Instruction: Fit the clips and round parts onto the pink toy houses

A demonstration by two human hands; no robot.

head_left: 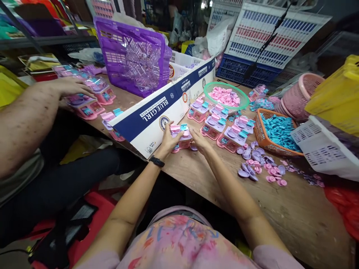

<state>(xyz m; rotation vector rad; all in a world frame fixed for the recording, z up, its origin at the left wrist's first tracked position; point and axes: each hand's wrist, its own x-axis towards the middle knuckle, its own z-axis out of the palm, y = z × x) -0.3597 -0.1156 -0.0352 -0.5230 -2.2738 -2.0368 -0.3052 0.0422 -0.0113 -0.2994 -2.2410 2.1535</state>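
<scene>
Holding what, exactly? Can you tell?

A small pink toy set (pixel 183 137) with blue and pink pieces on top. It sits on the counter (pixel 224 194), just beside the cardboard box (pixel 157 112). The left hand (pixel 167 141) and the right hand (pixel 199 140) close on it from either side, so each grip is clenched on the toy.

How would it handle?

Light, I'd judge. It looks like thin hard plastic, stiff but easy to crack, and the small top pieces may pop off. The low side walls of the base are the place to take it, as now.

And around it?

More toys (pixel 224 130) stand in rows to the right, with loose little plates (pixel 258 164) near them and an orange basket (pixel 256 127) of blue parts beyond. Far left, a co-worker's hand (pixel 71 86) rests on other toys.
</scene>
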